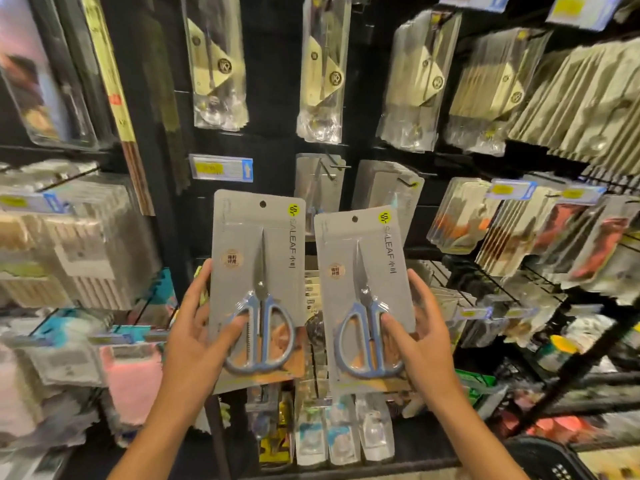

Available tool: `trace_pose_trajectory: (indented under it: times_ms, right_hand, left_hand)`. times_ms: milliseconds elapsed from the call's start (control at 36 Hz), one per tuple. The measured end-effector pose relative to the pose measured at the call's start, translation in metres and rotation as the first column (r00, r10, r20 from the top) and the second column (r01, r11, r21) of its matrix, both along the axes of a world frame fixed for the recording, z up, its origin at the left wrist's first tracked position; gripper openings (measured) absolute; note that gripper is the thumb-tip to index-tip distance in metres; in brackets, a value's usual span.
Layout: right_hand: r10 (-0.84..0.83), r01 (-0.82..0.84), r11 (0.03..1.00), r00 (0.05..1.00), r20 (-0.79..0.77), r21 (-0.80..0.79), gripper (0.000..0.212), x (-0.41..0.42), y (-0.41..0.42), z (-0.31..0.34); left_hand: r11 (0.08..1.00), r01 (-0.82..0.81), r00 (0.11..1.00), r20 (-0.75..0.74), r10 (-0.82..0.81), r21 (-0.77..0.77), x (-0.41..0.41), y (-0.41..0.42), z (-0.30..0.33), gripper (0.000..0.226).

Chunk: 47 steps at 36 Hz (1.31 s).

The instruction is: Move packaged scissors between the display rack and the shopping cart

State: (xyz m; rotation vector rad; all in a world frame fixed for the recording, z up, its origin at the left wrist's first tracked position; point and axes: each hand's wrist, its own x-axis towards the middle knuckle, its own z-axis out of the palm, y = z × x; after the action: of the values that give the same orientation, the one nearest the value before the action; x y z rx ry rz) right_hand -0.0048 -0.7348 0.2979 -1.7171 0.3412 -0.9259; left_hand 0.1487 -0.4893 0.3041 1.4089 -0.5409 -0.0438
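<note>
Much of the display rack (277, 98) is smeared by motion blur: the stacked packs at the far left (79, 244) read only as pale and beige bundles, and the pink pack (133, 379) below them cannot be identified. The left hand (194, 337) holds the left scissors package (258, 289) by its lower left edge, thumb pressed over the front near the handle and fingers curled behind the card, where they are hidden. That package is a grey card with a round hang hole, a yellow logo dot at the top corner, vertical "SALEAF" lettering, and scissors with dark blades and blue-grey loop handles under clear plastic; its bottom shows an orange patch. Between and behind the two cards, an empty peg (337, 165) juts out over more grey packages, partly covered. The right scissors package (363, 296), identical in look and tilted slightly, sits just beside the first without touching it, both held up in front of the rack. The right hand (420, 341) pinches its lower right edge, thumb on the front, fingers behind. At the bottom right corner, a dark mesh basket (547, 460) is cut off by the frame, too little showing to tell whether it is the cart.
</note>
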Motion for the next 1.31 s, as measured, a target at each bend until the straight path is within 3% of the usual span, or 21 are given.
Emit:
trace_pose_trajectory:
  times_ms: [639,1028,1306]
  right_hand:
    - [0.134,-0.138,0.988,0.988,0.074,0.062,0.07,0.113,-0.079,0.014]
    - [0.183,-0.188,0.978,0.981,0.065,0.086,0.07,0.125,-0.089,0.002]
    - [0.145,-0.148,0.987,0.988,0.044,0.065,0.07,0.132,-0.089,0.003]
  left_hand:
    - [0.992,-0.126,0.992,0.022,0.126,0.008,0.053,-0.049,0.013,0.083]
    - [0.982,-0.188,0.982,0.008,0.188,-0.01,0.053,-0.068,0.018,0.085]
    - [0.988,-0.148,0.989,-0.02,0.147,-0.047,0.056,-0.058,0.019,0.086]
